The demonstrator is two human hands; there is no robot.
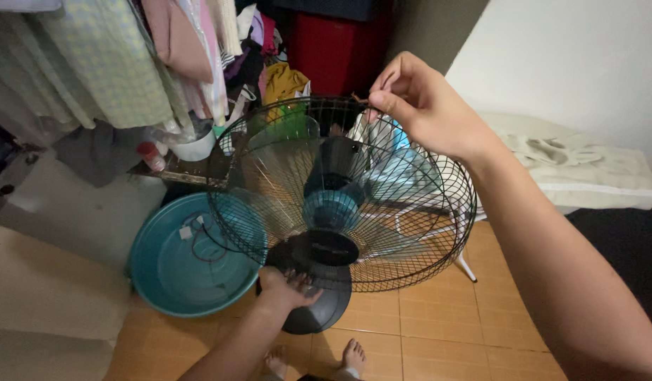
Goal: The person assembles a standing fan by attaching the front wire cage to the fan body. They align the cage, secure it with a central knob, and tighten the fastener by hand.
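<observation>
The person stands over a fan (340, 197) on the tiled floor (439, 331), looking down through its black wire cage (425, 233) at the clear bluish blades (276, 166) and the dark motor hub (333, 173). The right hand (425, 106) is up at the top rim of the cage, thumb and fingertips pinched tight on something small there; whether it is a clip or just the wire, I can't make out. The left hand (284, 289) is low, fingers loosely curled against the round black centre cap (322, 250) and the lower wires, more a steadying hold than a firm clutch. Held at top and bottom like this, the cage is kept from tipping or swinging. Just left of the fan, touching or nearly so, sits a teal plastic basin (171, 268) with a thin cord and small white plug (192, 236) lying in it. Clothes (114, 63) hang above the basin, and a bed (587, 169) lies to the right. Bare feet (319, 360) show below.
</observation>
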